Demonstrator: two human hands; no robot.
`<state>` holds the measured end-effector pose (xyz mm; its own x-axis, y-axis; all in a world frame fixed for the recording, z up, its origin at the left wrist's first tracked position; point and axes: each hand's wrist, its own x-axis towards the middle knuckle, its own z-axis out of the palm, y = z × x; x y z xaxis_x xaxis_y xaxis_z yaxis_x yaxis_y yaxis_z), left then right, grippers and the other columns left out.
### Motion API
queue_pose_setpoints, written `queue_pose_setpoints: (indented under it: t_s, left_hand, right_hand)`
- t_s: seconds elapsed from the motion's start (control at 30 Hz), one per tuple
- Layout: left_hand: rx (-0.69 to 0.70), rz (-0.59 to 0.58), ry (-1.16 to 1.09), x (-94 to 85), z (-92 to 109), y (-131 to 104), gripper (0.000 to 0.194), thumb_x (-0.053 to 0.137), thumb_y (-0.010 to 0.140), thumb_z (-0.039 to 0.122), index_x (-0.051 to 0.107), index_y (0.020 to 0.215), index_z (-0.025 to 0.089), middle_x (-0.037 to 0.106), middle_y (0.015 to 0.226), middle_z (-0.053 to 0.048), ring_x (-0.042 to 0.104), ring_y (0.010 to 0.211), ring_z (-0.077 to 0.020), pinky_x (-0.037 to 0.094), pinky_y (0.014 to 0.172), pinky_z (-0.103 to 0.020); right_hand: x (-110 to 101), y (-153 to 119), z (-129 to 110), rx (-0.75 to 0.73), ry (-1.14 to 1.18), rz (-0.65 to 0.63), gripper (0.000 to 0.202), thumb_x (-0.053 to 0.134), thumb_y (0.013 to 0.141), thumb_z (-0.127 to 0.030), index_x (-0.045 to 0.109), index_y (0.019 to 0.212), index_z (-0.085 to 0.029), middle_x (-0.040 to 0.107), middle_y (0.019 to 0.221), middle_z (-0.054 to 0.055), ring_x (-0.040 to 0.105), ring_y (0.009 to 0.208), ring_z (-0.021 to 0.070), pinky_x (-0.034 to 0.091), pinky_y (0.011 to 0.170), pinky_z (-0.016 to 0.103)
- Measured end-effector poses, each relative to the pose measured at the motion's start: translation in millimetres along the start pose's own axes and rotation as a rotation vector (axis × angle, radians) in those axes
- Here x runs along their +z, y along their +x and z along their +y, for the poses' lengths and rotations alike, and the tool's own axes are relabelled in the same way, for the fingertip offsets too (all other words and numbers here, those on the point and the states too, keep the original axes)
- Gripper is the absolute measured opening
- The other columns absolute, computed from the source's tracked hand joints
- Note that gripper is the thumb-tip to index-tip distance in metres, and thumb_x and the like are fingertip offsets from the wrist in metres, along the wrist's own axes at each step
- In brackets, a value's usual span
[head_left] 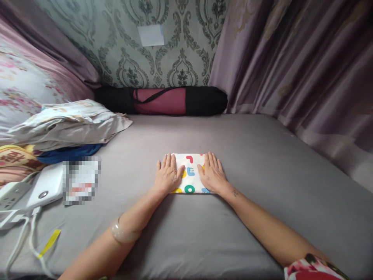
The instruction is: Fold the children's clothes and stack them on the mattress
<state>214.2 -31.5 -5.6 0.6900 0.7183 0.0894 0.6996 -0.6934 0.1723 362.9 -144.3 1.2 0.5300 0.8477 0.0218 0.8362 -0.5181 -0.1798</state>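
A folded white cloth [192, 179] printed with colourful shapes lies flat on the grey bed sheet [233, 144]. My left hand [168, 173] rests palm down on its left side, fingers stretched out towards the far edge. On the right side my right hand [213, 174] lies flat in the same way. Both thumbs point inward over the print, apart from each other. The parts of the cloth beneath my palms are hidden. A translucent bangle [121, 232] circles my left forearm.
A black and maroon long bag [163, 101] lies along the patterned wall. At left are a heap of pale cloth [75, 124], a white device [48, 184] with cables, a power strip [13, 196] and a blurred packet [81, 181]. Purple curtains [262, 58] hang at right.
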Motion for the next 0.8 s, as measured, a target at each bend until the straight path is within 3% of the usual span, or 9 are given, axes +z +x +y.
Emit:
queue_pose_setpoints:
  t_s: [0.23,0.43,0.6,0.7,0.8]
  left_hand:
    - [0.058,-0.037,0.024,-3.8,-6.2,0.1,0.069,0.024,0.096,0.053,0.031,0.147,0.006,0.031,0.154,-0.022,0.025,0.144,-0.0337,0.02,0.114,-0.058]
    - [0.208,0.045,0.067,-12.8,0.4,-7.7,0.069,0.024,0.097,0.055,0.036,0.144,0.006,0.032,0.153,-0.022,0.021,0.146,-0.0323,0.009,0.118,-0.055]
    - [0.477,-0.179,-0.05,-19.5,-0.8,-16.3,0.079,0.021,0.093,0.066,0.024,0.152,0.014,0.023,0.158,-0.016,0.014,0.147,-0.0292,0.014,0.118,-0.052]
    - [0.498,-0.248,-0.05,-18.7,-5.4,-16.8,0.085,0.02,0.091,0.07,0.018,0.153,0.012,0.016,0.159,-0.016,0.01,0.148,-0.0298,0.012,0.118,-0.052]
    - [0.501,-0.229,-0.021,-12.9,-7.8,-17.3,0.089,0.021,0.089,0.073,0.019,0.153,0.011,0.018,0.158,-0.018,0.011,0.148,-0.031,0.013,0.117,-0.053]
  right_hand:
    - [-0.7,-4.0,17.2,-0.084,-0.003,-0.004,0.066,0.021,0.098,-0.043,0.026,0.151,-0.003,0.023,0.158,0.017,0.019,0.146,0.0265,0.016,0.119,0.044]
    - [-10.8,-8.0,9.5,-0.14,-0.037,0.038,0.066,0.023,0.098,-0.041,0.029,0.149,0.0,0.025,0.156,0.02,0.018,0.146,0.0288,0.011,0.119,0.049]
    - [-13.1,-22.4,0.5,-0.369,0.001,-0.014,0.067,0.021,0.099,-0.045,0.018,0.153,-0.007,0.015,0.16,0.014,0.009,0.148,0.0228,0.011,0.12,0.046]
    - [-8.2,-26.3,0.2,-0.423,0.015,-0.089,0.07,0.022,0.099,-0.048,0.016,0.153,-0.006,0.011,0.16,0.013,0.007,0.148,0.0232,0.01,0.12,0.047]
    - [-3.7,-27.1,0.7,-0.414,0.015,-0.111,0.071,0.025,0.098,-0.049,0.018,0.153,-0.004,0.01,0.16,0.014,0.006,0.148,0.0246,0.007,0.12,0.048]
